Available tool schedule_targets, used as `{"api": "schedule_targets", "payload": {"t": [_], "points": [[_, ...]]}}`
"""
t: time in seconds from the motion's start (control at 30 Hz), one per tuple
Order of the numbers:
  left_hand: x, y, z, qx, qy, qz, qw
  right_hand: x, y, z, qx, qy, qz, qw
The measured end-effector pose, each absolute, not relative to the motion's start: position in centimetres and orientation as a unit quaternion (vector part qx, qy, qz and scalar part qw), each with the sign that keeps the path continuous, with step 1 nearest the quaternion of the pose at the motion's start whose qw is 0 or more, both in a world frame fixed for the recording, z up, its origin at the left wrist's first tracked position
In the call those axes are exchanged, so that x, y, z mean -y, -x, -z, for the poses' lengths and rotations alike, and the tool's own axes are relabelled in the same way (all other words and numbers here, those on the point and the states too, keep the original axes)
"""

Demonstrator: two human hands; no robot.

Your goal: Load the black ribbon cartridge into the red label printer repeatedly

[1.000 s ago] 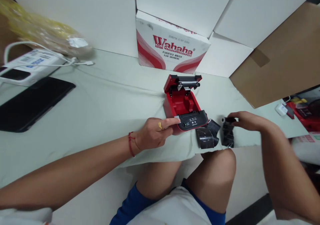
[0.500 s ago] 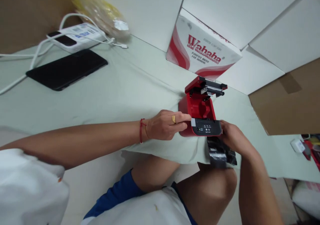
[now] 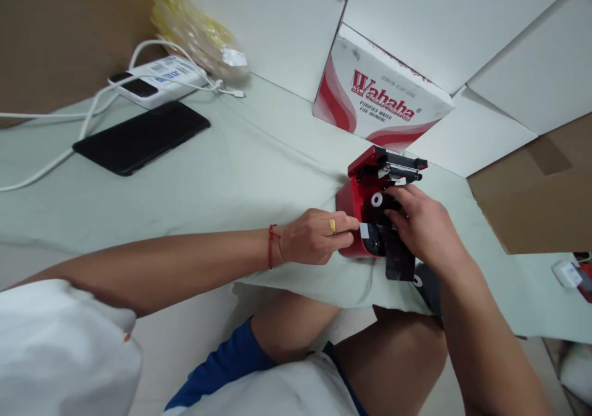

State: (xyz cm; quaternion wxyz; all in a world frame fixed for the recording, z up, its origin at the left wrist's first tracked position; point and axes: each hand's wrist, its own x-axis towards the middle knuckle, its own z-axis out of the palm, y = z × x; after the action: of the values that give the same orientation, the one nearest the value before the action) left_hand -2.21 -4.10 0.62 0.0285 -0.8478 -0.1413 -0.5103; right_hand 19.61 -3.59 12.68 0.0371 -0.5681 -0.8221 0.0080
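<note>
A small red and black label printer (image 3: 346, 200) stands on the cloth-covered table with its lid (image 3: 383, 160) raised. My right hand (image 3: 428, 225) grips a roll of black film (image 3: 377, 200) with a white core, inside the printer's open bay or just at its mouth. A loose black strip (image 3: 400, 259) from it hangs over the printer's front panel. With fingers closed, my left hand (image 3: 317, 236) holds the printer's front left corner, beside a pale sticker (image 3: 364, 230). A second dark roll (image 3: 426, 286) rests at the table's near edge, partly behind my right wrist.
Behind the printer stands a Wahaha water carton (image 3: 382, 95) against white boxes. A black phone (image 3: 141, 138), a white power bank (image 3: 160, 80) with white cables, and a yellow plastic bag (image 3: 194, 28) occupy the left. A brown carton (image 3: 541, 182) borders the right.
My right hand has moved from beside the printer up to its open bay, bringing the roll with its black strip. My left hand stays at the printer's left corner. The view has shifted slightly.
</note>
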Motion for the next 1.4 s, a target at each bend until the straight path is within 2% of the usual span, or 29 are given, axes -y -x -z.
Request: {"api": "schedule_targets", "payload": {"t": [0.23, 0.5, 0.57, 0.67, 0.73, 0.8, 0.9, 1.03, 1.27, 1.4], "points": [[4.3, 2.1, -0.4, 0.137, 0.838, 0.527, 0.040, 1.9, -17.5, -12.5, 0.800, 0.599, -0.002, -0.045], [4.1, 2.1, -0.5, 0.130, 0.841, 0.524, 0.040, -0.1, -16.8, -11.2, 0.797, 0.600, -0.056, -0.032], [4.0, 2.1, -0.5, 0.130, 0.842, 0.522, 0.044, 0.6, -17.7, -11.7, 0.812, 0.578, -0.078, -0.006], [4.0, 2.2, -0.6, 0.129, 0.843, 0.520, 0.041, 3.9, -19.3, -12.8, 0.833, 0.532, -0.102, 0.118], [3.9, 2.2, -0.5, 0.127, 0.844, 0.519, 0.032, 7.2, -20.1, -12.9, 0.829, 0.512, -0.071, 0.212], [3.9, 2.3, -0.5, 0.126, 0.849, 0.513, 0.021, 10.4, -20.6, -12.4, 0.822, 0.506, 0.003, 0.261], [3.9, 2.4, -0.4, 0.126, 0.852, 0.508, 0.011, 13.6, -20.6, -10.7, 0.833, 0.484, 0.061, 0.260], [4.0, 2.7, -1.5, 0.132, 0.854, 0.503, -0.017, 14.6, -20.2, -8.5, 0.847, 0.472, 0.042, 0.241], [1.6, 3.2, -7.3, 0.231, 0.805, 0.546, -0.026, 14.6, -19.4, -7.9, 0.833, 0.485, 0.039, 0.263], [-1.4, 2.7, -9.5, 0.292, 0.770, 0.553, -0.125, 14.9, -19.4, -8.0, 0.817, 0.500, 0.050, 0.281]]}}
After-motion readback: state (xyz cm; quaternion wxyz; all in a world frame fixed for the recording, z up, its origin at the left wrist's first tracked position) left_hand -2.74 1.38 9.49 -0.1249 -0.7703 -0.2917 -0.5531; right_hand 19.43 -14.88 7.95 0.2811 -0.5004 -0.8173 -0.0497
